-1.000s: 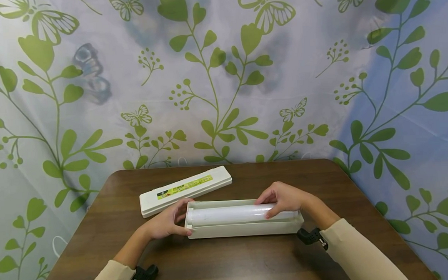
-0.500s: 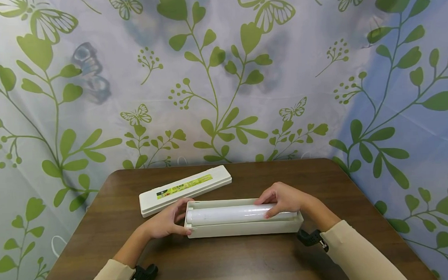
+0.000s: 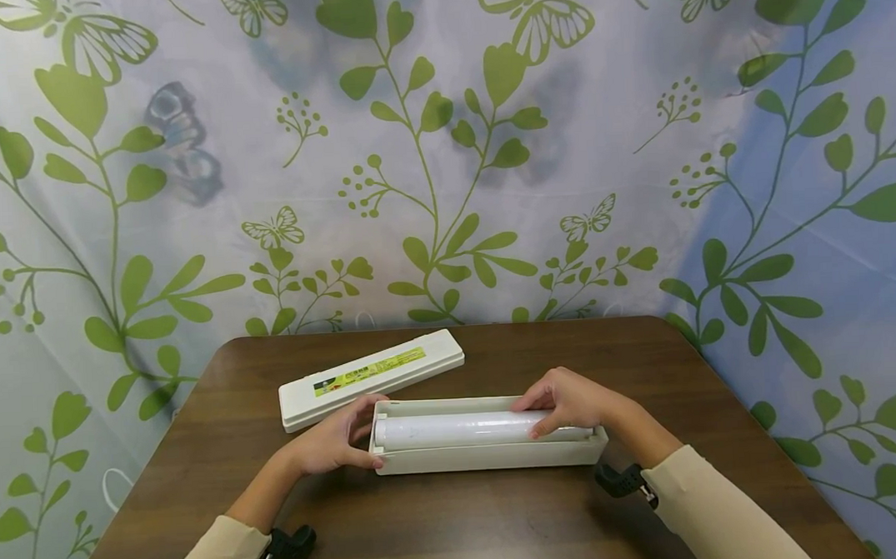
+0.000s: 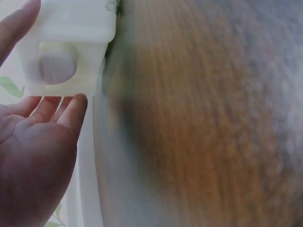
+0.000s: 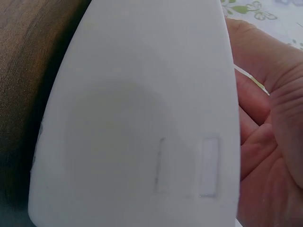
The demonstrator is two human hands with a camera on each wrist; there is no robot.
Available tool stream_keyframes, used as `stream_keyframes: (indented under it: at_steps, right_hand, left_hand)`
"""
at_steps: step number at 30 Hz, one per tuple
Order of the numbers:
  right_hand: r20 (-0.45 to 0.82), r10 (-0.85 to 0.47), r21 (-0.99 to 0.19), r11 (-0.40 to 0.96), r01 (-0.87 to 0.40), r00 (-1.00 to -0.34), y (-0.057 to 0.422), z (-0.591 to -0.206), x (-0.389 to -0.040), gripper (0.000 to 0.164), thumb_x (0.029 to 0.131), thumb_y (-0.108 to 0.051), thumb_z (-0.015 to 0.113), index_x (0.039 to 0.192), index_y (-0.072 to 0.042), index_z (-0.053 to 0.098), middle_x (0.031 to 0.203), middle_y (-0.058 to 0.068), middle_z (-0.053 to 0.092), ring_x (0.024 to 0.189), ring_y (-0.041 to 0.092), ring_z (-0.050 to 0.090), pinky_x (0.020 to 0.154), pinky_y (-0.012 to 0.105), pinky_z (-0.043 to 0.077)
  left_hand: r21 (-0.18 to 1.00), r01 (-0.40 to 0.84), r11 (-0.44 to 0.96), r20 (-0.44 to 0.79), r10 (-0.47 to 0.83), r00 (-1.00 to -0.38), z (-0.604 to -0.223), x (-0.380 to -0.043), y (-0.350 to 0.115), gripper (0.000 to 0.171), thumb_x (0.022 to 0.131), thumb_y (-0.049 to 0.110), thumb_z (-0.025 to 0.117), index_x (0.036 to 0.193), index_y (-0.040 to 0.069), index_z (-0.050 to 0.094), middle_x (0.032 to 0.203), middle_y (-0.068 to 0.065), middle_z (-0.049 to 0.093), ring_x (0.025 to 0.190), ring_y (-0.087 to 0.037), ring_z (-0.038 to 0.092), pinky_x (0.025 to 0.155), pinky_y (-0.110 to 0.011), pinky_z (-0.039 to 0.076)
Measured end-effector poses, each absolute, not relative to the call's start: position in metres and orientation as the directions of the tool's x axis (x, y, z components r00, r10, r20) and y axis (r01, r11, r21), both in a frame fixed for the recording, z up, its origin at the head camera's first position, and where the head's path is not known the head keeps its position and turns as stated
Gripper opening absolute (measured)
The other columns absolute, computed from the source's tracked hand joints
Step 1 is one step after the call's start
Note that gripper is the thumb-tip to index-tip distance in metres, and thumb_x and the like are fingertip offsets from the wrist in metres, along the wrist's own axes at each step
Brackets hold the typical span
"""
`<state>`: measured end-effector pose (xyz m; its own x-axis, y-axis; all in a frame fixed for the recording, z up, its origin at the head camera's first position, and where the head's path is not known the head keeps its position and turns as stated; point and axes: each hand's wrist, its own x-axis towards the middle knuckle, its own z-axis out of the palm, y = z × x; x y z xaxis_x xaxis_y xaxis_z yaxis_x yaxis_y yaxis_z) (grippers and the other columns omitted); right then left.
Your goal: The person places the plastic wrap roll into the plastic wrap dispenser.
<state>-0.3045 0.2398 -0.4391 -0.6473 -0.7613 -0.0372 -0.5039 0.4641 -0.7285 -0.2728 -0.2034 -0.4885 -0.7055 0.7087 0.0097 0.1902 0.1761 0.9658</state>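
Observation:
A long white plastic box (image 3: 493,458) lies lidless on the table, with a white roll of what looks like cling film (image 3: 447,430) lengthwise inside. My left hand (image 3: 331,441) grips the box's left end, thumb at the front corner and fingers behind. The left wrist view shows that end wall (image 4: 66,30), where the round roll end (image 4: 59,65) shows through an opening. Toward the right end, my right hand (image 3: 573,401) holds the roll from above, thumb in front and fingers behind. In the right wrist view the box's outer wall (image 5: 128,61) hides those fingertips.
Behind the box, a white lid (image 3: 436,355) with a yellow-green label lies slanted, close to my left fingers. The brown wooden table (image 3: 466,529) ends at a leaf-and-butterfly patterned curtain (image 3: 444,180). Black wrist mounts (image 3: 290,551) hang under both sleeves.
My right hand and the roll have sunk slightly lower into the box over the last half second. The left hand, box and lid have hardly moved.

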Motion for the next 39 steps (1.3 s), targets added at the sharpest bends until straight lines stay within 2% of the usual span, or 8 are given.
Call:
stream_keyframes:
  at_steps: [8, 19, 24, 30, 39]
  right_hand:
    - [-0.053, -0.750, -0.734, 0.477, -0.483, -0.659, 0.240, -0.442, -0.305, 0.041, 0.082, -0.022, 0.087, 0.121, -0.015, 0.077, 0.116, -0.002, 0.077, 0.103, 0.009, 0.073, 0.093, 0.024, 0.057]
    - [-0.038, -0.729, -0.740, 0.480, -0.471, -0.683, 0.241, -0.444, -0.301, 0.041, 0.081, -0.022, 0.087, 0.120, -0.011, 0.077, 0.118, 0.004, 0.076, 0.109, 0.016, 0.073, 0.096, 0.034, 0.057]
    - [-0.030, -0.714, -0.744, 0.483, -0.461, -0.700, 0.242, -0.445, -0.299, 0.042, 0.081, -0.022, 0.088, 0.120, -0.010, 0.077, 0.118, 0.005, 0.076, 0.109, 0.016, 0.073, 0.095, 0.033, 0.058]
    - [-0.011, -0.710, -0.726, 0.490, -0.483, -0.704, 0.242, -0.446, -0.297, 0.043, 0.081, -0.023, 0.088, 0.120, -0.010, 0.077, 0.118, 0.005, 0.076, 0.108, 0.014, 0.073, 0.094, 0.032, 0.058]
    - [0.013, -0.708, -0.738, 0.469, -0.484, -0.706, 0.243, -0.446, -0.294, 0.047, 0.082, -0.024, 0.087, 0.122, -0.004, 0.075, 0.120, 0.009, 0.076, 0.112, 0.022, 0.073, 0.095, 0.036, 0.058]
  left_hand:
    - [0.964, 0.195, 0.179, 0.011, 0.709, -0.705, -0.487, -0.273, -0.204, 0.087, 0.085, 0.006, 0.083, 0.152, 0.005, 0.028, 0.154, -0.021, 0.037, 0.149, -0.045, 0.034, 0.104, -0.033, 0.052]
    - [0.961, 0.194, 0.198, -0.001, 0.704, -0.710, -0.486, -0.273, -0.204, 0.089, 0.085, 0.009, 0.083, 0.154, 0.005, 0.026, 0.155, -0.021, 0.037, 0.150, -0.044, 0.034, 0.106, -0.032, 0.050]
    - [0.960, 0.195, 0.199, -0.003, 0.707, -0.707, -0.487, -0.274, -0.204, 0.089, 0.085, 0.009, 0.083, 0.154, 0.005, 0.026, 0.155, -0.020, 0.037, 0.150, -0.045, 0.033, 0.106, -0.034, 0.051]
    - [0.961, 0.207, 0.182, 0.016, 0.712, -0.702, -0.487, -0.274, -0.203, 0.088, 0.085, 0.008, 0.083, 0.153, 0.002, 0.026, 0.154, -0.023, 0.037, 0.150, -0.045, 0.032, 0.106, -0.031, 0.050]
    - [0.963, 0.218, 0.159, 0.043, 0.707, -0.706, -0.491, -0.273, -0.203, 0.089, 0.085, 0.005, 0.082, 0.153, -0.002, 0.025, 0.154, -0.028, 0.036, 0.148, -0.050, 0.032, 0.106, -0.032, 0.050]
